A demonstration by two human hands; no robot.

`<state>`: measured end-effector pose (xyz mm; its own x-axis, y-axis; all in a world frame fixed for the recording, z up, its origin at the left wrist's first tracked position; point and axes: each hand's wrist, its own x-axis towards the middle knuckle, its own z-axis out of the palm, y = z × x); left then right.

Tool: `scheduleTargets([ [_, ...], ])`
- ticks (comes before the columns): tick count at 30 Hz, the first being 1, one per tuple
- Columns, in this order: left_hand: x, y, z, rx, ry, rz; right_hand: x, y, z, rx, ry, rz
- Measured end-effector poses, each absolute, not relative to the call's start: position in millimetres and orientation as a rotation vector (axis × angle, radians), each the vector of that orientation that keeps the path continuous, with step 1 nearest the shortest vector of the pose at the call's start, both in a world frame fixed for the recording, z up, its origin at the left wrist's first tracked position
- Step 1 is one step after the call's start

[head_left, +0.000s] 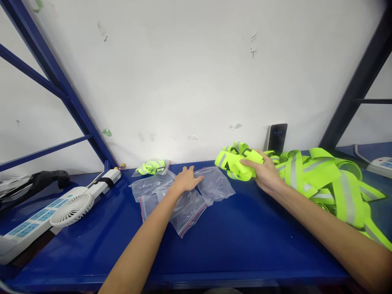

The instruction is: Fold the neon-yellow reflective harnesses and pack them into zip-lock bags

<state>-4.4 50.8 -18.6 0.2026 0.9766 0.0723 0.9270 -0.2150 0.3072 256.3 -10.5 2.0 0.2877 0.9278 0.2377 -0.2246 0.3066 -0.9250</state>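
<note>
My left hand [186,179] lies flat, fingers spread, on a loose pile of clear zip bags [186,204] with red seal strips on the blue shelf [245,241]. My right hand [265,171] is closed round a folded neon-yellow reflective strap bundle [234,161], held just above the shelf to the right of the bags. A heap of more neon-yellow reflective straps [333,183] lies behind and right of that hand. One packed bag with a folded strap inside [152,167] rests near the wall, left of my left hand.
A white power strip [29,222] and a small white fan [72,209] sit at the left. A dark phone [276,137] leans on the white wall. Blue rack posts [61,81] stand at both sides. Another white power strip [382,165] is at far right.
</note>
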Motion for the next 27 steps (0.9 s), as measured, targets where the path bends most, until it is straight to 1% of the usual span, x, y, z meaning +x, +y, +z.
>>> scheduleTargets([
  [5, 2.0, 61.5, -22.9, 2.297, 1.731, 0.507, 254.1, -13.2, 5.0, -0.909, -0.967, 1.005],
  [9, 1.5, 61.7, -15.7, 2.245, 1.784, 0.803, 254.2, -14.7, 6.4, -0.885, -0.977, 1.032],
  [11, -4.3, 62.2, -4.7, 2.178, 1.849, 1.068, 254.3, -15.8, 7.2, -0.877, -1.003, 1.039],
  [14, -16.9, 59.6, 11.6, 2.055, 1.845, 1.604, 253.2, -18.2, 7.9, -0.886, -1.009, 1.078],
  [16, -22.9, 52.9, 15.2, 2.115, 1.806, 1.792, 251.4, -19.6, 7.3, -0.883, -0.997, 1.126],
  [18, -23.7, 42.4, 11.3, 2.338, 1.778, 1.680, 248.9, -20.7, 5.4, -0.871, -1.003, 1.187],
  [21, -15.9, 26.9, -1.9, 2.595, 1.670, 1.208, 244.8, -22.0, 1.9, -0.846, -1.044, 1.272],
  [23, -9.0, 21.9, -9.8, 2.634, 1.621, 0.980, 242.5, -22.9, 0.4, -0.839, -1.059, 1.315],
  [25, -4.8, 22.2, -15.6, 2.636, 1.600, 0.909, 241.4, -23.8, -0.2, -0.842, -1.053, 1.355],
  [27, -3.9, 25.5, -20.3, 2.620, 1.590, 0.925, 241.1, -24.4, -0.8, -0.852, -1.043, 1.395],
])
